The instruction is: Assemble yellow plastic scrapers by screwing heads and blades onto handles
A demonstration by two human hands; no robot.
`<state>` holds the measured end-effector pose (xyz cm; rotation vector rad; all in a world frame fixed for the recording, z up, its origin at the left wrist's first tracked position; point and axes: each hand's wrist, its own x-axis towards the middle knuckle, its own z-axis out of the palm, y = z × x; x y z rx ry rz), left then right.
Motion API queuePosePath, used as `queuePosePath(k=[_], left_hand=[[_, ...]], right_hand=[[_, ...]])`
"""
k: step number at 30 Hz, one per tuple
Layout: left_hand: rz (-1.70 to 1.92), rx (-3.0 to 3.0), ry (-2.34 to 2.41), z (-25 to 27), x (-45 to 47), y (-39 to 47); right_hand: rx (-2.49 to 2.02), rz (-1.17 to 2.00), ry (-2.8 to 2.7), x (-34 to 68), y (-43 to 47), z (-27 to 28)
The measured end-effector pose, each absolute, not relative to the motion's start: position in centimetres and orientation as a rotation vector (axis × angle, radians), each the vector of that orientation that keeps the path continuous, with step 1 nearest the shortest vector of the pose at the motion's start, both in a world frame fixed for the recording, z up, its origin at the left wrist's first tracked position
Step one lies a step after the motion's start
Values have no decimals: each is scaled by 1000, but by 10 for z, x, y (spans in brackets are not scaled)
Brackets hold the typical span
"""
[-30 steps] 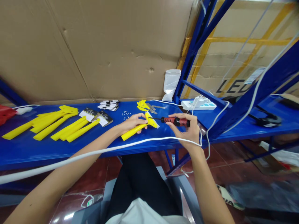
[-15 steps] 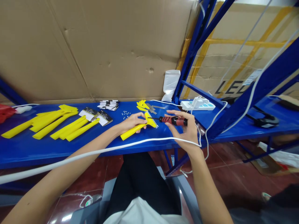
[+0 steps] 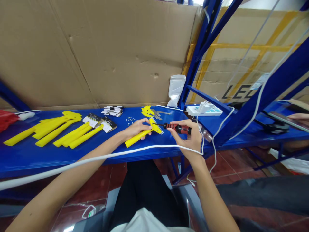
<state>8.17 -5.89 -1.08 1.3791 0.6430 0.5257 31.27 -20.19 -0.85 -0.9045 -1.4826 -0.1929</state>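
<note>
Near the front of the blue table, my left hand point(image 3: 138, 129) grips a yellow scraper point(image 3: 135, 138) close to its head, where a metal blade edge shows. My right hand point(image 3: 190, 137) is wrapped around a red and black screwdriver point(image 3: 180, 129). The screwdriver lies almost level, with its tip at the scraper's head. Whether the tip sits in a screw is too small to tell. Behind the scraper are small loose bits point(image 3: 130, 120), probably screws, some yellow plastic pieces point(image 3: 147, 110) and thin metal blades point(image 3: 156, 114).
On the left lie several yellow scraper handles point(image 3: 51, 129), some with black-and-white cards point(image 3: 107, 124). A stack of cards point(image 3: 112, 111) is behind them. A white cable point(image 3: 96, 158) crosses in front of my arms. A power strip point(image 3: 205, 110) stands right; another person's hand point(image 3: 300, 116) is at far right.
My right hand and the screwdriver handle have shifted slightly, the fingers closing further around it. Another person's hand with a flat object and a dark-clothed leg have come in at the right.
</note>
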Motion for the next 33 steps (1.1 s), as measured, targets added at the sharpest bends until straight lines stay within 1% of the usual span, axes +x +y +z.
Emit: queuePosePath(k=[2,6,8,12,14,17,19,24,26,30,31,33], left_hand=[[531,1380,642,-11,82,-59],[539,1366,631,-13,82,-57],[535,1360,622,-14,82,-57],[518,1359,602,-13,81,-57],[517,1358,603,-12,81,-58],[526,1355,608,-11,81,-58],[527,1360,609,-11,81,-58],[516,1357,611,-9,82,-60],[522,1349,617,-10,82,-60],[542,1346,619,-13,83,-57],[543,1351,617,-14,82,-56],[536,1371,610,-16,82,-55]], right_hand=[[-887,-162,-1489,310,-201,-8],[-792,46,-1536,305,-201,-7],[-781,6,-1522,305,-200,-9],[-824,-187,-1469,305,-199,-11],[-827,-147,-1476,304,-200,-10],[-793,33,-1531,304,-205,-8],[-800,59,-1538,304,-207,-7],[-871,-253,-1496,305,-203,-8],[-878,-214,-1488,305,-200,-7],[-836,27,-1564,308,-198,-3],[-835,36,-1569,309,-197,-3],[-845,-46,-1538,311,-195,-4]])
